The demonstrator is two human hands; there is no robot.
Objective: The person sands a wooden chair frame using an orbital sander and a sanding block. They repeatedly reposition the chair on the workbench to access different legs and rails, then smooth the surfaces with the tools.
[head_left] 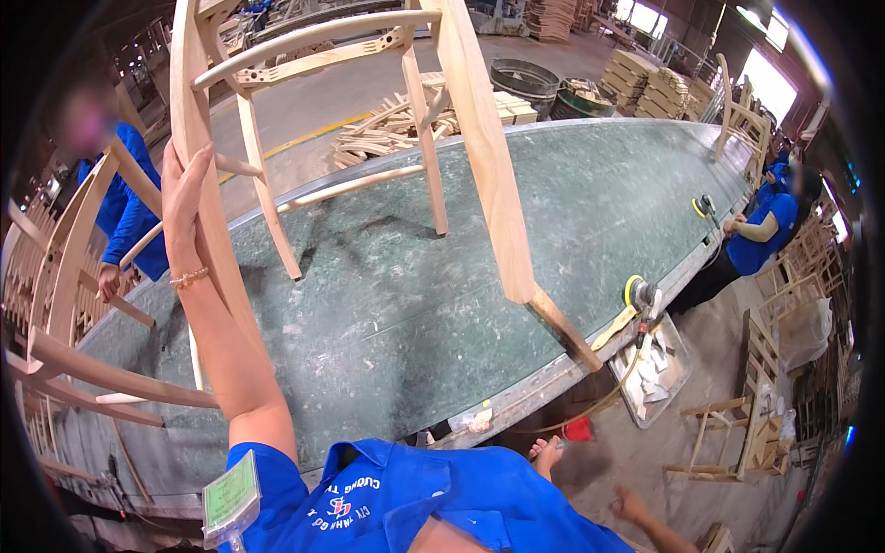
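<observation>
A bare wooden chair frame [487, 152] stands tilted over the green-topped table [387, 336], its slender legs reaching toward the surface. My left hand [187, 194], with a beaded bracelet at the wrist, grips the thick left post, thumb on one side and fingers on the other. Low in front of my body, my right hand [546, 452] shows only partly past my blue shirt. Its fingers are curled around something small that I cannot make out. Another bare hand [632, 507] comes in from the lower right, its owner hidden.
Another chair frame [101, 376] stands at the left beside a co-worker [138, 198]. A round sander [636, 293] and a brush [615, 328] lie at the table's right edge, above a tray of white scraps [653, 373]. A second co-worker [770, 230] works at the right.
</observation>
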